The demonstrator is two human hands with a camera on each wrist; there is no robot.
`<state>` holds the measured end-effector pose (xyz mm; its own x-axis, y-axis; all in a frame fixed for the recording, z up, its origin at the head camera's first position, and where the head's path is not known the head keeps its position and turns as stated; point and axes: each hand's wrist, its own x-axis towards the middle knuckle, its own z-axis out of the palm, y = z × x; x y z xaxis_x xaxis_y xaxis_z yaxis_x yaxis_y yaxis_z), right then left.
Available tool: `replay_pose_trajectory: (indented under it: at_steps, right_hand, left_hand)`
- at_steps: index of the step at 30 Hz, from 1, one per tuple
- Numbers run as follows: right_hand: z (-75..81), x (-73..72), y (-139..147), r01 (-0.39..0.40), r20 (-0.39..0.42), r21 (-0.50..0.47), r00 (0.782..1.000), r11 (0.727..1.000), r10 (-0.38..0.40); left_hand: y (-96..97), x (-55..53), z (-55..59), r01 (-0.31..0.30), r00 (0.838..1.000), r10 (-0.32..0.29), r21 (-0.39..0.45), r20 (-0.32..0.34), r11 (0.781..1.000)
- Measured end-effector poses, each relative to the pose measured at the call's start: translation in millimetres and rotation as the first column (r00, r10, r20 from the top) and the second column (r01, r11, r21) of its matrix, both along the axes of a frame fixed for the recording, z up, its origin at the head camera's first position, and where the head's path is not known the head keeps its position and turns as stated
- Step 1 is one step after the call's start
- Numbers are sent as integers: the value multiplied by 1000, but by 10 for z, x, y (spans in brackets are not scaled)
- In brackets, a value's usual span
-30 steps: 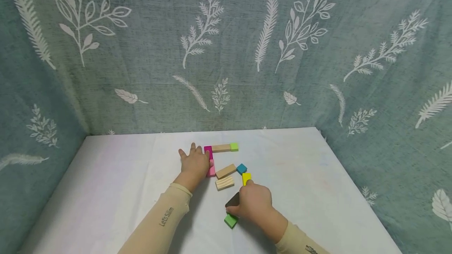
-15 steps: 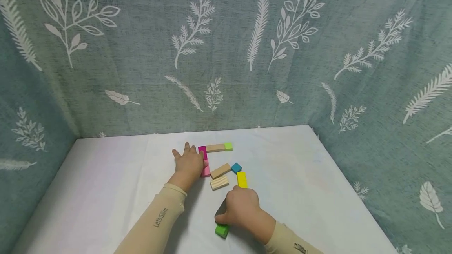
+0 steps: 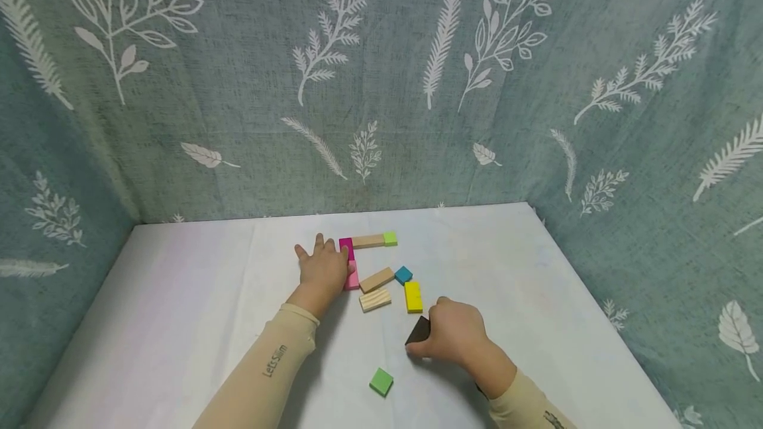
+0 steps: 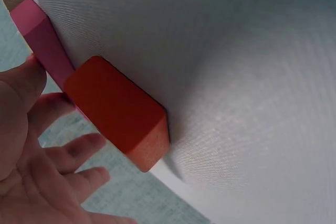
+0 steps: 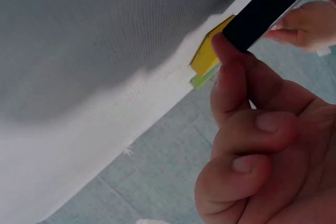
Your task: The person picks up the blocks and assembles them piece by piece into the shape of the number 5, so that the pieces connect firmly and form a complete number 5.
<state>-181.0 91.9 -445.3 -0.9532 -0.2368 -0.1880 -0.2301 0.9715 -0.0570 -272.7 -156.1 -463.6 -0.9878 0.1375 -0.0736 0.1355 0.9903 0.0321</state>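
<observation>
My left hand [image 3: 324, 273] lies with fingers spread at the left side of a magenta block [image 3: 346, 247] and a pink block [image 3: 353, 277]. In the left wrist view its thumb touches a pink block [image 4: 47, 40], and the index fingertip is right at an orange-red block [image 4: 118, 114]. My right hand [image 3: 459, 333] pinches a black block [image 3: 419, 330] between thumb and index finger. In the right wrist view the black block [image 5: 273, 11] is tilted, and the other fingers are curled. A yellow block [image 3: 413, 297] lies just beyond this hand.
A wooden block [image 3: 368, 241] and lime block [image 3: 390, 238] continue from the magenta one. Two wooden blocks, one plain [image 3: 377, 280] and one striped [image 3: 375, 300], lie near a blue block [image 3: 403, 275]. A green block [image 3: 381, 382] sits nearest. Patterned cloth [image 3: 381, 85] surrounds the white table [image 3: 197, 296].
My right hand has drawn the black block away from the green block, to the right and farther off. The green block now lies alone. My left hand stays at the pink blocks.
</observation>
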Motion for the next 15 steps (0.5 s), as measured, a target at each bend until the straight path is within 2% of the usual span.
replay_pose_trajectory:
  at_steps: [8,15]
  right_hand:
    - [-33,-65,-40,-1,-12,55,1000,998,1]
    - [-70,-76,-57,43,16,68,999,997,-44]
  left_hand:
    - [2,-3,4,-11,1000,11,4,15,1000]
    - [4,13,7,-8,1000,7,4,17,1000]
